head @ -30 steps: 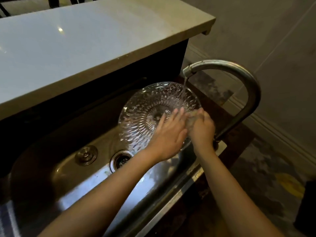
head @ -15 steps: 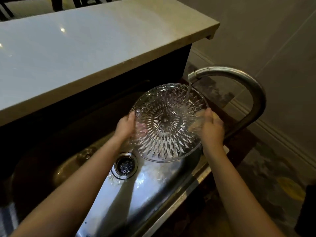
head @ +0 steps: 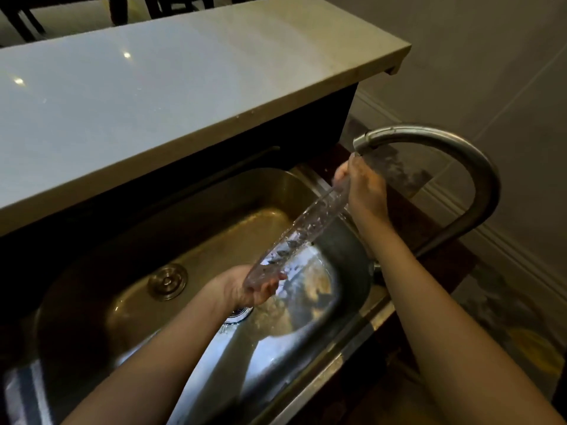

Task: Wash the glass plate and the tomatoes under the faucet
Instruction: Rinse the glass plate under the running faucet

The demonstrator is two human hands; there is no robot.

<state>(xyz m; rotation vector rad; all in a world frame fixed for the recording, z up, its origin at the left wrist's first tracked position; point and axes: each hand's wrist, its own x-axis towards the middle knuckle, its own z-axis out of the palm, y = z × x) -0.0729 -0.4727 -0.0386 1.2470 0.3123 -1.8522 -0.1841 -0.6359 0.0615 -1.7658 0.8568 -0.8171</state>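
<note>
Glass plate (head: 299, 231) is held edge-on to the camera over the sink (head: 214, 191). It is tilted so that its long line runs diagonally from low and near on the left up to far on the right, with the top rim just beneath the mouth of the faucet (head: 454, 145). The left hand (head: 251, 286) takes the low end, fingers curled up under the rim, above the drain (head: 237, 315). The right hand (head: 365, 188) grips the high end with thumb and fingers closed round the edge, and it is the one nearer the spout. The hands sit at opposite ends of the plate, so a turn to bring either face under the spout would likely pivot on that line. Whether water is running cannot be made out. A round plug (head: 167, 282) lies on the sink floor, to the left of the left hand. A pale tabletop (head: 184, 87) rises behind the sink. No tomatoes show. No brand, label or writing is readable anywhere.
</note>
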